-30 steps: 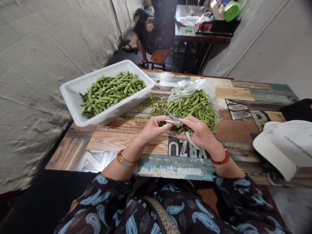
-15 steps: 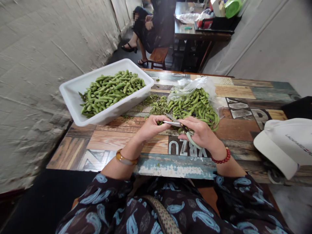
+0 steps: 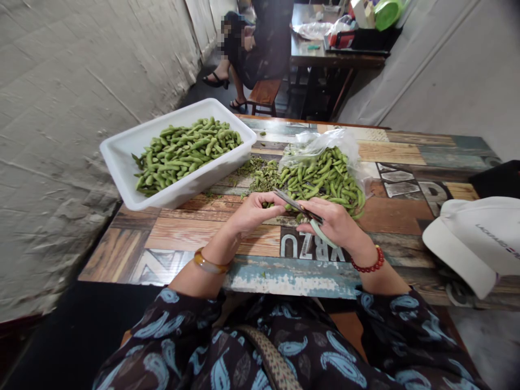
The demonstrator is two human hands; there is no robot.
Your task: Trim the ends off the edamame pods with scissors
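My right hand (image 3: 333, 218) is closed round the pale green handles of a pair of scissors (image 3: 293, 203), whose blades point left. At the blade tips, my left hand (image 3: 262, 210) pinches a green soybean pod (image 3: 268, 205), mostly hidden by the fingers. Just beyond both hands lies a heap of soybean pods (image 3: 325, 176), partly covered by a clear plastic bag (image 3: 325, 143). Small green trimmings (image 3: 264, 173) are piled left of the heap. At the left, a white plastic tub (image 3: 179, 197) holds many more pods.
The table (image 3: 195, 233) has a patchwork wood print. A white cap (image 3: 479, 233) lies at its right end. Behind it, a person in dark clothes (image 3: 270, 43) sits on a wooden stool (image 3: 264, 93) beside another table (image 3: 309, 54). A rough white wall (image 3: 81, 108) runs along the left.
The scissor blades have closed together from an open position. Both hands stay in nearly the same place.
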